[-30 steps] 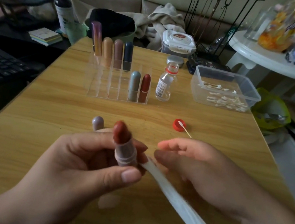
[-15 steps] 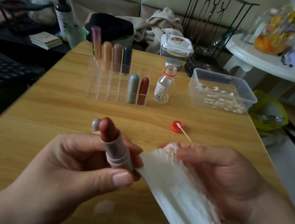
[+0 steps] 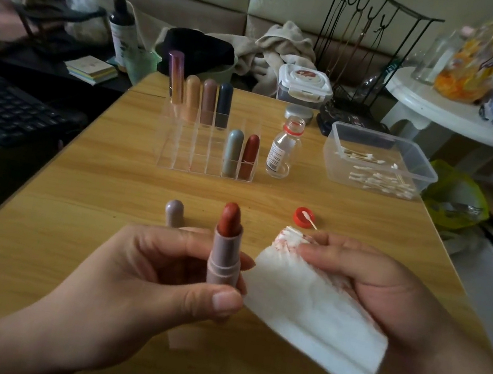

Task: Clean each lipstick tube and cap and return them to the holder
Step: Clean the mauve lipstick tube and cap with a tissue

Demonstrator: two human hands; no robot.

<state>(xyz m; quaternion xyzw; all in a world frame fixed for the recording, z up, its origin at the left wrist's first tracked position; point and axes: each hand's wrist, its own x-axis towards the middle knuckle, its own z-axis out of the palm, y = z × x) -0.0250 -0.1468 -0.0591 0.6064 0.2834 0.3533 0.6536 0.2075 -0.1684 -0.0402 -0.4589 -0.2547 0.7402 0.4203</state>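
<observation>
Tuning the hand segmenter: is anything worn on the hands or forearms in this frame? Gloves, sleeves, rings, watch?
Nothing worn. Left hand and right hand are bare, and both arms are bare as far as the frame shows: no gloves, sleeves, rings, watch or bracelet visible. The left thumbnail is short and unpainted.

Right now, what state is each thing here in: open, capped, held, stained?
Lipstick tube: uncapped, colour extended, gripped upright by left hand.
Mauve cap: off, upright on table.
Tissue: folded, red-stained at one corner, pinched by right hand.
Small bottle: open, red lid lying apart.
Swab box: lidless.
Holder: six capped lipsticks inside.
</observation>
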